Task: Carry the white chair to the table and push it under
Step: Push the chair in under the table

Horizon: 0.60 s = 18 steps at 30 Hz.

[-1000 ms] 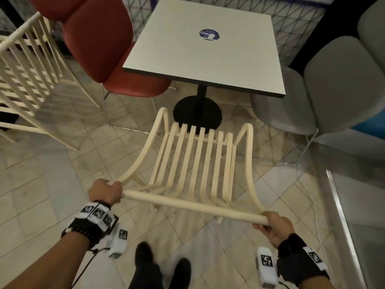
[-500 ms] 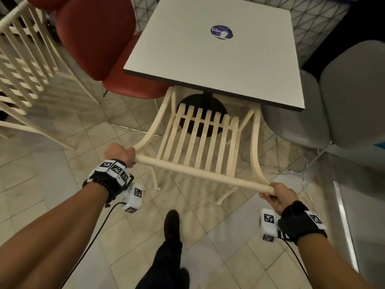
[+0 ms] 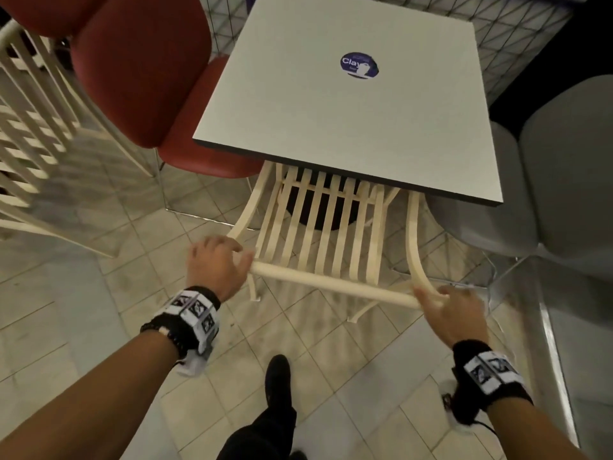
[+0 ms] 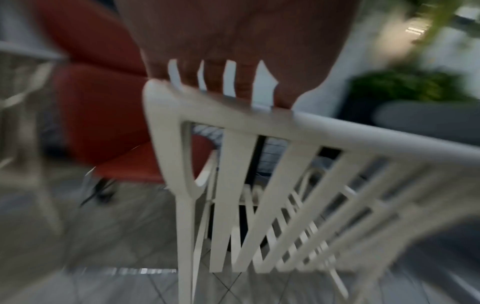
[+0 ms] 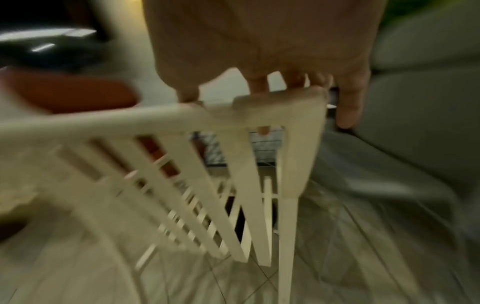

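The white slatted chair (image 3: 331,283) stands on the tiled floor with its seat front hidden under the near edge of the square white table (image 3: 348,111). My left hand (image 3: 215,260) rests on the left end of the top rail, fingers spread and loose. At the rail's right corner lies my right hand (image 3: 447,310), its fingers stretched over it. The left wrist view shows the left hand (image 4: 233,41) with straight, spread fingers touching the chair (image 4: 231,185) rail. In the right wrist view the right hand (image 5: 259,41) reaches past the chair (image 5: 130,121) corner.
A red chair (image 3: 142,68) stands close on the table's left, a grey chair (image 3: 564,177) on its right. Another white slatted chair (image 3: 30,127) is at far left. A wire mesh fence (image 3: 517,24) runs behind the table. My shoe (image 3: 278,376) is behind the chair.
The chair has gone forward and its seat has slid under the table edge. Both hands, which gripped the top rail, now lie on it with loosened, spread fingers.
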### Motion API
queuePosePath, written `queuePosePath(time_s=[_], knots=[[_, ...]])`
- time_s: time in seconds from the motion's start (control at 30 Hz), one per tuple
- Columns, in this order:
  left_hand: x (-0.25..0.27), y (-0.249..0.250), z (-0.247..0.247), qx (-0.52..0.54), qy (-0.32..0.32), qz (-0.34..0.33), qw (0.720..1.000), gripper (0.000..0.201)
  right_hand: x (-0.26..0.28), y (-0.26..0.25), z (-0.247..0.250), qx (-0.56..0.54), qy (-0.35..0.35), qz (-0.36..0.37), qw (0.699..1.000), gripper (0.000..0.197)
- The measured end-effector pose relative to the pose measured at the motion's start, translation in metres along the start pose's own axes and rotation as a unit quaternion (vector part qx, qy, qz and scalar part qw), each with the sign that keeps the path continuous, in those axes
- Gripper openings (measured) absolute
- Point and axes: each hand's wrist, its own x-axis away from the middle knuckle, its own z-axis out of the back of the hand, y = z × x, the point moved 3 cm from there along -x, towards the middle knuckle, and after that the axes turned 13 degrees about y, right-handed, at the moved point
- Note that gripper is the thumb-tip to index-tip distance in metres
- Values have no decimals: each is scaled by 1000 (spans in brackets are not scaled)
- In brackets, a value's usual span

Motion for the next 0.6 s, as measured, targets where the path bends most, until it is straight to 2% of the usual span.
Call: queuePosePath(time_s=[0.07, 0.1, 0.13, 0.17, 0.2, 0.27, 0.33, 0.43, 0.6], knots=[[10, 20, -2, -19, -90, -140, 986, 54, 18, -28, -4, 103, 11, 190, 976, 79], [13, 28, -6, -45, -142, -180, 972, 61, 24, -40, -9, 134, 6, 253, 958, 83], [11, 33, -13, -83, -179, -214, 957, 66, 26, -53, -11, 153, 1, 285, 946, 88], [7, 37, -18, -125, -206, -237, 941, 69, 23, -62, -11, 159, -9, 290, 944, 90], [0, 41, -22, -153, -228, -245, 930, 69, 17, -65, -13, 164, -25, 279, 946, 83], [-12, 43, -29, -174, -273, -234, 917, 65, 7, -69, -14, 172, -59, 248, 952, 51], [-19, 44, -34, -186, -297, -240, 905, 54, 5, -71, -15, 174, -80, 255, 948, 36], [-20, 44, -37, -200, -305, -250, 897, 39, 2, -72, -19, 205, -104, 285, 931, 31], [-20, 55, -41, -181, -317, -252, 896, 34, -9, -67, -13, 228, -105, 279, 927, 33]])
